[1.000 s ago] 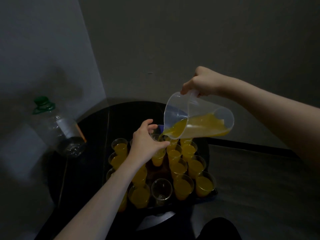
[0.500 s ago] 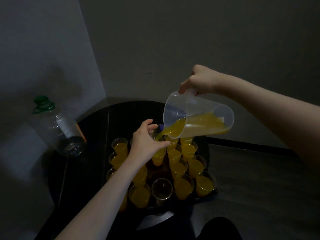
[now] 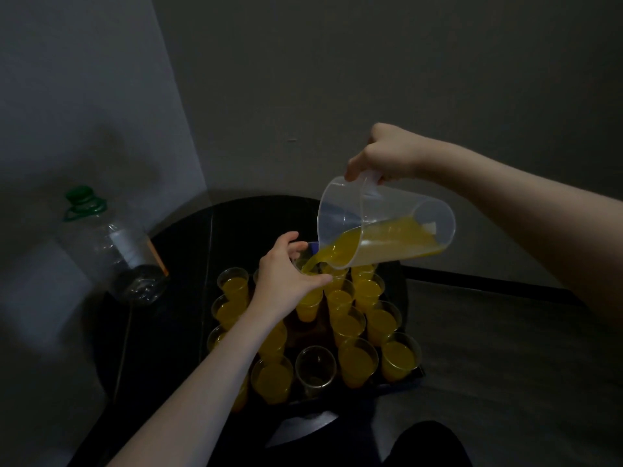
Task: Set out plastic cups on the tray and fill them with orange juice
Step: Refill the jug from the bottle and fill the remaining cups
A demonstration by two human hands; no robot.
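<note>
Gripping the handle of a clear plastic jug (image 3: 387,227), the right hand (image 3: 387,153) is tilting it steeply so that orange juice (image 3: 381,241) is running from the spout. Below the spout, the left hand (image 3: 286,274) is curling its fingers round a clear cup (image 3: 308,261) at the far end of the tray (image 3: 416,374), and the stream is landing inside that cup. Roughly a third of the jug is holding juice, pooled along its lower side.

Cups are crowding the dark tray almost to its right and near edges, leaving only a small bare patch near the middle. At least thirteen filled cups are showing, though the left forearm is hiding part of the left rows, so the full count is unclear. One empty cup (image 3: 316,367) is standing in the near row between filled ones.

Left of the tray, a large clear bottle (image 3: 114,251) with a green cap is standing well apart on the round black table (image 3: 182,264), close to the pale wall, apparently empty. Open grey floor is lying to the right.
</note>
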